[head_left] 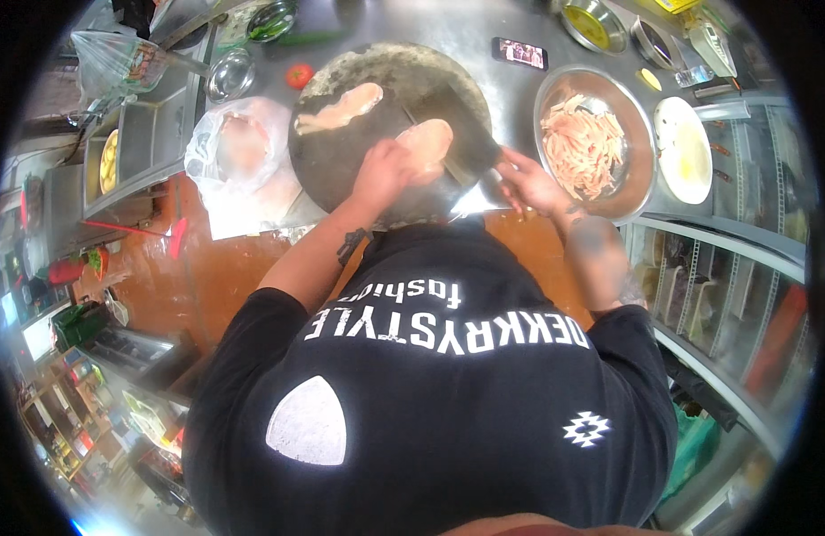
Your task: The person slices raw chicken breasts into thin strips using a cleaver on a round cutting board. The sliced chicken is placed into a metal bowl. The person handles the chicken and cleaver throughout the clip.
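A round, dark chopping block (359, 167) lies before me with two pieces of pale raw meat, which look like chicken breast, on it. My left hand (387, 167) rests its fingers on the nearer meat piece (429, 144), right of the block's middle. The other, longer piece (345, 107) lies farther back on the left. My right hand (527, 179) grips a cleaver (471, 127) by its handle at the block's right rim. Its broad dark blade lies over the block, just right of the nearer piece. Whether the edge touches the meat is not clear.
Right of the block stands a steel bowl (643, 144) of cut meat strips (580, 147), with a white oval plate (683, 151) beyond. A phone (519, 53) lies behind. At left are a plastic bag (278, 134) with meat, a tomato (299, 76) and a glass bowl (230, 75).
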Motion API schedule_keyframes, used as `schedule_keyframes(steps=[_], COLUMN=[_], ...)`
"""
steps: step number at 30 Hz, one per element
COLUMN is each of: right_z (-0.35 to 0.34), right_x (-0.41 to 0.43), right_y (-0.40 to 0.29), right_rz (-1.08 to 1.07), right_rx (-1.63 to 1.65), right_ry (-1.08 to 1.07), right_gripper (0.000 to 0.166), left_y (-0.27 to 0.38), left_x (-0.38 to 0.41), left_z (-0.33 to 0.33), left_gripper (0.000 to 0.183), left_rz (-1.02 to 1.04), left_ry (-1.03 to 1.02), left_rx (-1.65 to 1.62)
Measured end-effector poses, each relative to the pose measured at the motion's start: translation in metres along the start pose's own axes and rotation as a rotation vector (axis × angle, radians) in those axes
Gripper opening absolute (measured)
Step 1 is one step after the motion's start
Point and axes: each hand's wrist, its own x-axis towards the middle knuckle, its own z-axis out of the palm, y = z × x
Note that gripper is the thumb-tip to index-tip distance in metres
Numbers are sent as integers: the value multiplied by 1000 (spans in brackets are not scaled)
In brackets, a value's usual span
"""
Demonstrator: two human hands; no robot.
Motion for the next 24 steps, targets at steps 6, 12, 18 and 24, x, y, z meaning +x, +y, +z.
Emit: schedule_keyframes(steps=[6, 12, 18, 24], right_z=[-17, 21, 20, 28], right_x=[-15, 16, -25, -34], right_y=[10, 11, -11, -6], right_rz=[65, -29, 33, 8], right_rx=[64, 70, -218, -295], right_ry=[-56, -22, 60, 84], right_gripper=[60, 63, 60, 62], left_y=[2, -2, -18, -15], left_x=[6, 1, -22, -25], left_z=[-9, -4, -7, -9], left_gripper=[33, 35, 32, 31], left_rz=[201, 50, 39, 49], left_ry=[29, -29, 19, 34], left_rx=[71, 4, 48, 6])
